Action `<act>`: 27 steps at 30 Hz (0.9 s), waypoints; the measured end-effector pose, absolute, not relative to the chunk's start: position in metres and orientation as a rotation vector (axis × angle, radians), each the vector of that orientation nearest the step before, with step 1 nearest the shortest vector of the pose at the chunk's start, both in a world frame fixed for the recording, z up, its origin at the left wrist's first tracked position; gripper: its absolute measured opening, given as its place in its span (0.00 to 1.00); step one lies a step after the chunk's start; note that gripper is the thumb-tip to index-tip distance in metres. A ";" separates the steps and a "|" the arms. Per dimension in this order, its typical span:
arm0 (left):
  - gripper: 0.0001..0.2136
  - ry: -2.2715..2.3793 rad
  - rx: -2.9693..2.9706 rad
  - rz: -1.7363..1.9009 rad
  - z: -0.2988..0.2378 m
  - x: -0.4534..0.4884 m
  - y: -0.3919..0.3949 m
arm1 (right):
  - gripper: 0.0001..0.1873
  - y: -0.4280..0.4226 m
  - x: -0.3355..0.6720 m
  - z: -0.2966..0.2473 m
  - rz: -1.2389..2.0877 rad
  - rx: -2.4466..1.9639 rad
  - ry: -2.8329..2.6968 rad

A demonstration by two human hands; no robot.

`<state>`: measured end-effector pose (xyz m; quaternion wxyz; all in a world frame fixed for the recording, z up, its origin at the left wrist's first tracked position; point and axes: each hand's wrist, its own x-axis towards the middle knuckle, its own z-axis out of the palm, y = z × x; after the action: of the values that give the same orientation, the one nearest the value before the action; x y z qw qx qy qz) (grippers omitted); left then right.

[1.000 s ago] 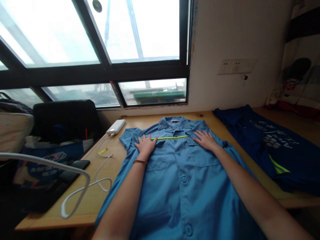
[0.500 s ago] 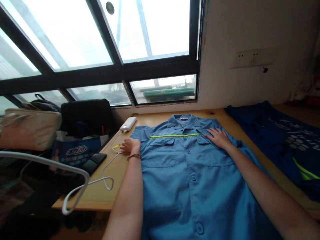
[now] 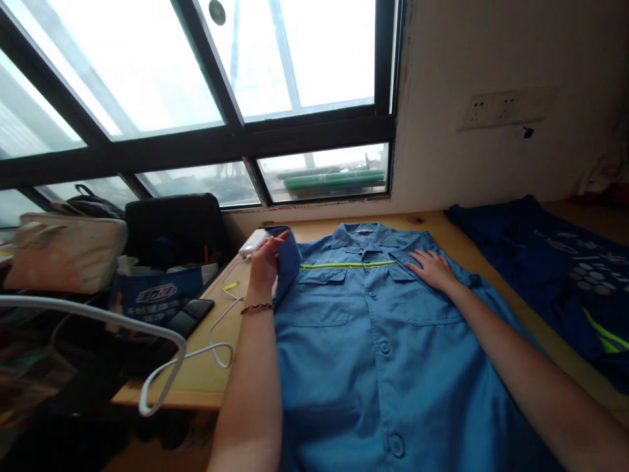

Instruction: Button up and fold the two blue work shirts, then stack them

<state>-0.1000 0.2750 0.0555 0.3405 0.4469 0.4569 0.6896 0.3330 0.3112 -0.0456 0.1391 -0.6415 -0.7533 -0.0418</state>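
Observation:
A light blue button-up work shirt (image 3: pixel 363 347) with a yellow-green chest stripe lies front up on the wooden table (image 3: pixel 206 373). My left hand (image 3: pixel 264 261) grips the shirt's left sleeve (image 3: pixel 287 262) and holds it raised off the table, folded inward over the shoulder. My right hand (image 3: pixel 432 269) lies flat with fingers spread on the shirt's right chest, just above the pocket. A thin bracelet circles my left wrist.
A white power bank (image 3: pixel 251 242) with a looping white cable (image 3: pixel 216 341) lies left of the shirt. A phone (image 3: pixel 189 316), a blue bag (image 3: pixel 152 298), a black bag (image 3: pixel 171 229) and a white hanger (image 3: pixel 147 334) are further left. A dark blue garment (image 3: pixel 550 269) is at right.
My left hand went from the shirt's chest to its left sleeve, gripped it and lifted it inward. My right hand stayed flat on the shirt. The view shifted left.

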 end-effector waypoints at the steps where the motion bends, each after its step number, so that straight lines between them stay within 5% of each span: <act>1: 0.16 1.063 1.174 1.672 0.059 -0.097 0.271 | 0.30 0.311 0.333 -0.046 -0.120 -1.856 -2.178; 5: 0.20 1.012 1.126 1.550 0.059 -0.096 0.270 | 0.30 0.311 0.333 -0.046 -0.121 -1.860 -2.181; 12: 0.16 2.092 1.724 1.021 0.015 -0.068 0.301 | 0.30 0.311 0.332 -0.046 -0.131 -1.859 -2.175; 18: 0.28 2.327 2.031 0.644 -0.016 -0.029 0.334 | 0.29 0.313 0.331 -0.048 -0.144 -1.875 -2.170; 23: 0.24 1.954 2.050 0.817 -0.016 -0.039 0.363 | 0.28 0.314 0.330 -0.047 -0.147 -1.884 -2.148; 27: 0.11 1.732 1.443 1.422 -0.005 -0.061 0.363 | 0.28 0.313 0.331 -0.046 -0.133 -1.881 -2.155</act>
<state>-0.0613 0.3630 -0.0052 0.2358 0.5262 0.6316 0.5183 0.3305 0.3132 -0.0456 0.1385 -0.6505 -0.7453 -0.0459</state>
